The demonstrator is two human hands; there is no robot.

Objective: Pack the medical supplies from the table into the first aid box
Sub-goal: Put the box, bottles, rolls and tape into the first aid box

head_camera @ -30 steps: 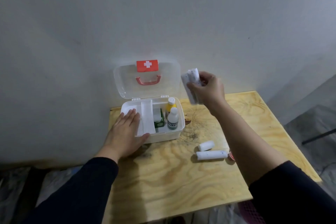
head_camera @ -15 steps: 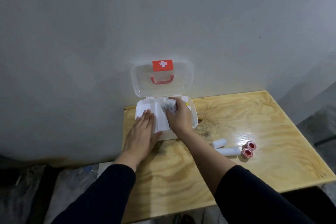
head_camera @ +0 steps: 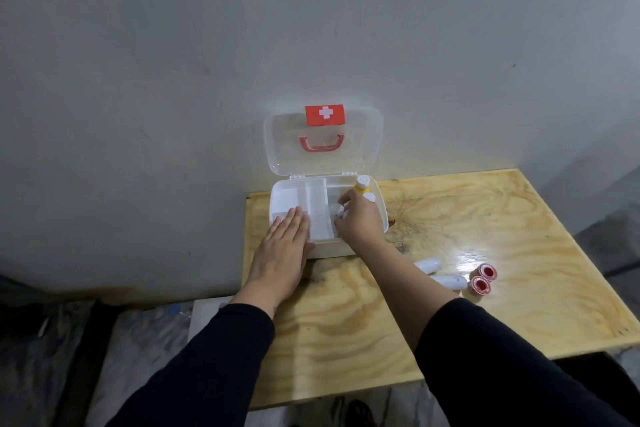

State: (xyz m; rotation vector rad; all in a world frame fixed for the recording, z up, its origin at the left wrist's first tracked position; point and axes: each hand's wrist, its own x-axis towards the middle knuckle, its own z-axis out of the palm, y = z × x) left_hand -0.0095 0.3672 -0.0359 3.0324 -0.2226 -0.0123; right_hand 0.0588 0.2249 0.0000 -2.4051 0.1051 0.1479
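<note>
The open box (head_camera: 379, 218) sits on the table (head_camera: 485, 236), two bottles (head_camera: 362, 184) upright in its right compartment. The right hand (head_camera: 356, 222) grips white packets (head_camera: 336, 213) there; the left hand (head_camera: 280, 250) lies flat, fingers spread, on the box's left rim. Two white rolls (head_camera: 427, 264) and two red tapes (head_camera: 483, 278) lie on the table.

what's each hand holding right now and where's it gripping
The right hand is curled over small white packets inside the first aid box; the exact grip is hidden. The left hand holds nothing, lying flat on the box's front edge.
</note>
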